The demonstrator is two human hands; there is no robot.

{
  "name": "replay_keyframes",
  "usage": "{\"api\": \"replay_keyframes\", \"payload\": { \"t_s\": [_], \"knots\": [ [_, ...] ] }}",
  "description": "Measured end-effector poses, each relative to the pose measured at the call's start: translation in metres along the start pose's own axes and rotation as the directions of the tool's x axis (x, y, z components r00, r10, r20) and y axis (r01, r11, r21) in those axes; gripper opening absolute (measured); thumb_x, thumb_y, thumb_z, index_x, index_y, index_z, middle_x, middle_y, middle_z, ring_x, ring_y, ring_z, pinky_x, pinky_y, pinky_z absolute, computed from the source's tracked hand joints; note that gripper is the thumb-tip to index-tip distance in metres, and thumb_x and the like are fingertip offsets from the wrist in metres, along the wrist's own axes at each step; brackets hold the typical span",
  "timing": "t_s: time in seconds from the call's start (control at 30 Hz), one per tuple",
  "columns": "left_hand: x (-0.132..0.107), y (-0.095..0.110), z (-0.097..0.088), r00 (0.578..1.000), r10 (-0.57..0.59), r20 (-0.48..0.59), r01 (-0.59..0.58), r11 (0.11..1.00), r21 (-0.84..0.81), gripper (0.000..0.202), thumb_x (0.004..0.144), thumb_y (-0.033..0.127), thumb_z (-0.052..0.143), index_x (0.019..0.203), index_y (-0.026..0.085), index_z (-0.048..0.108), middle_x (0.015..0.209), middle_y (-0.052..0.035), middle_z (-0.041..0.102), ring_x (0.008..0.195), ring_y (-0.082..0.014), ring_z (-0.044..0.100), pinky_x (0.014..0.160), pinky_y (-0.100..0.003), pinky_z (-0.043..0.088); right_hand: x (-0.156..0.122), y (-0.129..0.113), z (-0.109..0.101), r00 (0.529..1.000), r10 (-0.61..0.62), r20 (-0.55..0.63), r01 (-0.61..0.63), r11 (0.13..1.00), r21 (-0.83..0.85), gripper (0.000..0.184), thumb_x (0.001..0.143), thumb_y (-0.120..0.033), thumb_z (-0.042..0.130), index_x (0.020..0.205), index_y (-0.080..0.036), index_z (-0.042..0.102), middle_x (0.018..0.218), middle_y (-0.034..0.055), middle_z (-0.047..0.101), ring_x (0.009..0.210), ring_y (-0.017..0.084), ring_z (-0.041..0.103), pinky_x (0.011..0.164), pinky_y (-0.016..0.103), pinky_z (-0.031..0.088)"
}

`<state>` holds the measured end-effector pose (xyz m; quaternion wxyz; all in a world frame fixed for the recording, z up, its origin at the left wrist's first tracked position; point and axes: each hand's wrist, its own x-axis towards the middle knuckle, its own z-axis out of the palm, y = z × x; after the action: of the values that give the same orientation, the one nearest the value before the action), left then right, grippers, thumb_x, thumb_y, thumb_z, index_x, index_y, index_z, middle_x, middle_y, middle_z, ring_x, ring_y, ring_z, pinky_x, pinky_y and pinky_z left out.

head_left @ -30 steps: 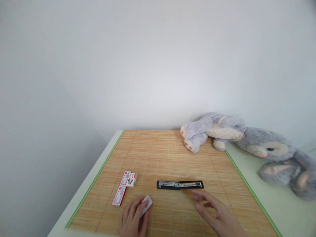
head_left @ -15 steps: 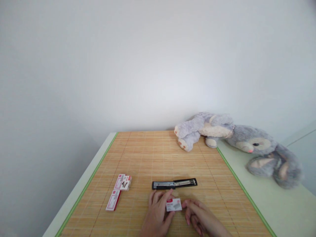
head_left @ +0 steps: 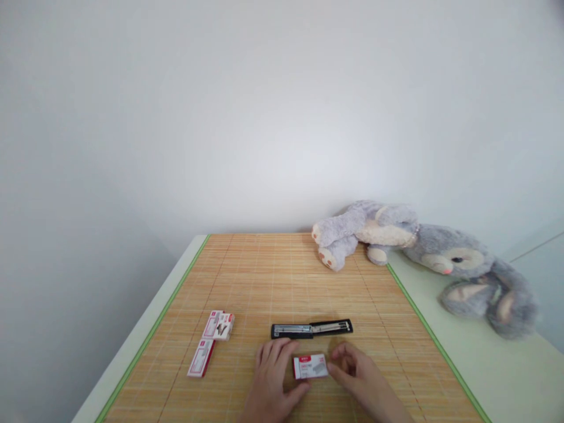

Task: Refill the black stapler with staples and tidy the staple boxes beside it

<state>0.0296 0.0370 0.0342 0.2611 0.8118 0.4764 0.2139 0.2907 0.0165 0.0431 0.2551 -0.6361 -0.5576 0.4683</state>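
Note:
A small white-and-red staple box [head_left: 311, 366] lies label up on the bamboo mat between my hands. My left hand [head_left: 274, 376] is open at its left side, fingers and thumb apart, the thumb close to the box's lower left corner. At the box's right end is my right hand [head_left: 356, 373], its fingers curved and its thumb tip at or touching the end; a gap shows between thumb and forefinger. Just beyond the hands an opened black stapler [head_left: 312, 329] lies flat, its metal staple channel showing.
To the left, two red-and-white flat boxes [head_left: 201, 357] lie on the mat [head_left: 264, 276], with a smaller box showing a stapler picture [head_left: 224, 326] against them. A grey plush rabbit [head_left: 388, 229] rests along the back right corner. A white wall [head_left: 282, 117] stands behind.
My left hand has shifted left and opened away from the staple box, whose label now shows fully. My right hand has risen slightly, and its thumb has come to the box's right end.

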Motion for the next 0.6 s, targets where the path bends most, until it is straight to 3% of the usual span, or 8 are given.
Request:
{"api": "replay_keyframes", "payload": {
  "t_s": [0.03,0.13,0.33,0.5,0.6],
  "knots": [
    [-0.002,-0.003,-0.004,1.000,-0.020,-0.011,0.020,1.000,0.008,0.065,0.082,0.044,0.082,0.142,0.033,0.059,0.142,-0.0069,0.062,0.131,-0.0319,0.053,0.114,-0.048,0.039,-0.001,-0.004,0.001,0.999,-0.040,-0.007,0.039,0.996,-0.083,0.034,0.085,-0.046,0.069,0.110,-0.022,0.068,0.066,-0.0049,0.059,0.063,0.016,0.058,0.061,0.027,0.039],
    [-0.004,-0.007,-0.015,0.999,-0.033,-0.005,0.033,0.999,0.012,0.046,0.082,0.042,0.083,0.125,0.034,0.070,0.133,-0.0046,0.064,0.127,-0.0300,0.055,0.110,-0.045,0.041,-0.004,-0.022,0.006,0.995,-0.080,0.061,0.095,0.952,-0.291,0.054,0.082,-0.029,0.070,0.136,-0.030,0.064,0.072,-0.0042,0.066,0.069,0.019,0.063,0.065,0.028,0.039],
    [0.000,-0.013,-0.028,0.998,-0.059,0.021,0.059,0.998,-0.002,0.036,0.082,0.042,0.084,0.116,0.037,0.073,0.129,-0.0010,0.065,0.124,-0.0275,0.055,0.107,-0.042,0.040,-0.003,-0.031,0.003,0.993,-0.074,0.088,0.103,0.908,-0.407,0.040,0.085,-0.025,0.067,0.124,-0.033,0.072,0.074,-0.0032,0.070,0.071,0.020,0.066,0.065,0.028,0.037],
    [0.000,-0.016,-0.029,0.998,-0.056,0.017,0.057,0.998,-0.014,0.036,0.083,0.043,0.082,0.117,0.035,0.072,0.129,-0.0025,0.065,0.124,-0.0289,0.054,0.107,-0.044,0.040,-0.003,-0.035,-0.004,0.994,-0.070,0.078,0.098,0.882,-0.461,0.055,0.083,-0.030,0.072,0.137,-0.033,0.065,0.076,-0.0020,0.073,0.073,0.023,0.068,0.067,0.029,0.039],
    [0.000,-0.016,-0.029,0.998,-0.052,0.026,0.052,0.999,-0.016,0.035,0.085,0.045,0.081,0.117,0.036,0.072,0.128,-0.0023,0.066,0.123,-0.0285,0.054,0.107,-0.044,0.039,0.003,-0.054,0.006,0.988,-0.119,0.099,0.153,0.861,-0.485,0.029,0.090,-0.035,0.068,0.118,-0.036,0.076,0.083,-0.0010,0.078,0.076,0.023,0.071,0.067,0.029,0.041]
  ]
}}
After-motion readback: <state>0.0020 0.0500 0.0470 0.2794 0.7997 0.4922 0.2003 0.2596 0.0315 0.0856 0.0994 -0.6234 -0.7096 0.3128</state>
